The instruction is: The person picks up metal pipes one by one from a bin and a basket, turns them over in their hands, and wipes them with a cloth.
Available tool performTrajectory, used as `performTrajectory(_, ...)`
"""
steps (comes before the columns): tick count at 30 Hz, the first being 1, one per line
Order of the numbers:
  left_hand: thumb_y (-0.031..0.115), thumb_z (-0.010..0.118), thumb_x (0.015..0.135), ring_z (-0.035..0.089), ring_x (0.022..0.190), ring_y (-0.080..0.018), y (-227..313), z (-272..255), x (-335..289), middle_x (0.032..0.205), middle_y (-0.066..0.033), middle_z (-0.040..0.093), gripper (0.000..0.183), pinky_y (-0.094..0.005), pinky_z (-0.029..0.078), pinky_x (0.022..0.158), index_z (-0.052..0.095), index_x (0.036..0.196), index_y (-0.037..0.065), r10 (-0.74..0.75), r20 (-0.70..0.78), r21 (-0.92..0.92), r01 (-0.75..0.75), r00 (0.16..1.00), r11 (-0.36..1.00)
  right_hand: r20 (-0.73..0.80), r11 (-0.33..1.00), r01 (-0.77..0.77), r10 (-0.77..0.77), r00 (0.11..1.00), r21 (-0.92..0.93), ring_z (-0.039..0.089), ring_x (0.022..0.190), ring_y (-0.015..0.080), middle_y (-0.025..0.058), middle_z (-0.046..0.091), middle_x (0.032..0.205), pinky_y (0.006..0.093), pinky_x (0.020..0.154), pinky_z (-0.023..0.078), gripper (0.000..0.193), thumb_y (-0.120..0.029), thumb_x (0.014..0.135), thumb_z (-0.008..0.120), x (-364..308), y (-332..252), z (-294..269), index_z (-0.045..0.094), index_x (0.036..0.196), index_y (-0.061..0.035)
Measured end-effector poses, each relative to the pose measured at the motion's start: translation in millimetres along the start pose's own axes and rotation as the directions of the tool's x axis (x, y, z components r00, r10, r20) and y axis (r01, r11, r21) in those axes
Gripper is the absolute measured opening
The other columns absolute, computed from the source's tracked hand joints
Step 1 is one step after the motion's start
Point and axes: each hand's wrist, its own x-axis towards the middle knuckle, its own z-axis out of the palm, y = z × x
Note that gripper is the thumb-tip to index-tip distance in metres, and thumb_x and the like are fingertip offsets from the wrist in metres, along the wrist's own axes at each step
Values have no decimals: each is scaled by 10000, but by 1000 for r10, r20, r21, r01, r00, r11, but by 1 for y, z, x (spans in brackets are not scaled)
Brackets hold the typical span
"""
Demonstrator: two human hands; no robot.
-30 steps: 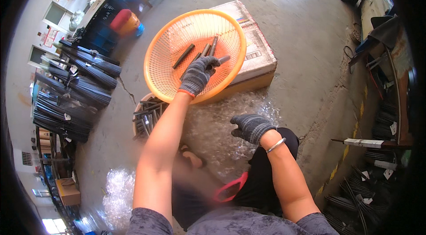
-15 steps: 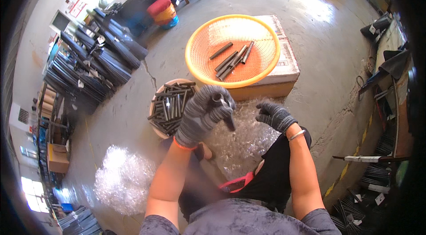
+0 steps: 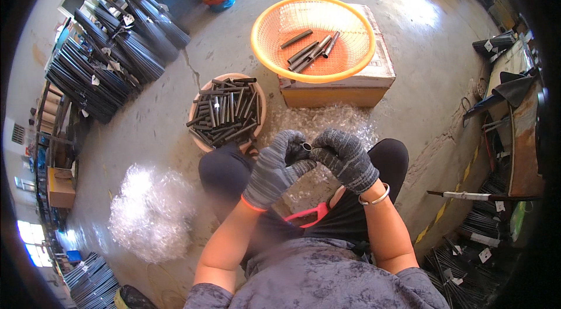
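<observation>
Grey-gloved, my left hand (image 3: 273, 170) has its grip round a dark tube (image 3: 306, 146) between my knees (image 3: 224, 170); my right hand (image 3: 347, 160) bunches at its open end, whether holding, I cannot tell. White tags (image 3: 128, 19) mark bundles (image 3: 140, 46); print (image 3: 383, 68) on the box (image 3: 333, 97) is unreadably small.

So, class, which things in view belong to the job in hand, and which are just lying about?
Seemingly in use: left hand, holding a short dark tube; right hand, curled beside it; orange basket with similar tubes; pale tub of dark tubes; box under the basket.

Seemingly lying about: clear plastic heap, left; bundles of long dark rods; brown carton, far left.
</observation>
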Motion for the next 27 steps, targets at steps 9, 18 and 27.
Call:
performTrajectory(9, 124, 707, 738, 551, 673, -155, 5, -13, -15, 754, -61, 543, 471, -280, 478, 607, 485, 1139, 13, -203, 159, -619, 257, 966, 742, -59, 993, 22, -29, 998, -112, 575, 720, 313, 148, 589, 781, 359, 648, 457, 114, -79, 736, 669, -2, 21, -13, 603, 812, -26)
performTrajectory(18, 155, 688, 747, 527, 643, -136, 11, -50, -35, 778, -39, 510, 480, -253, 452, 546, 491, 1160, 11, -221, 63, -791, 184, 973, 583, -265, 955, -291, 270, 926, -46, 493, 628, 88, -7, 560, 701, 249, 573, 426, 52, -52, 790, 640, -36, 126, -110, 607, 822, -28)
performTrajectory(27, 118, 586, 837, 520, 598, -130, -1, -66, -37, 755, -46, 534, 287, -240, 451, 538, 498, 1079, -7, -423, -110, -669, 247, 900, 701, -485, 601, -799, 706, 517, 24, 552, 593, 131, 63, 631, 919, 268, 465, 427, 293, -102, 826, 544, -102, 205, -220, 563, 1116, -71)
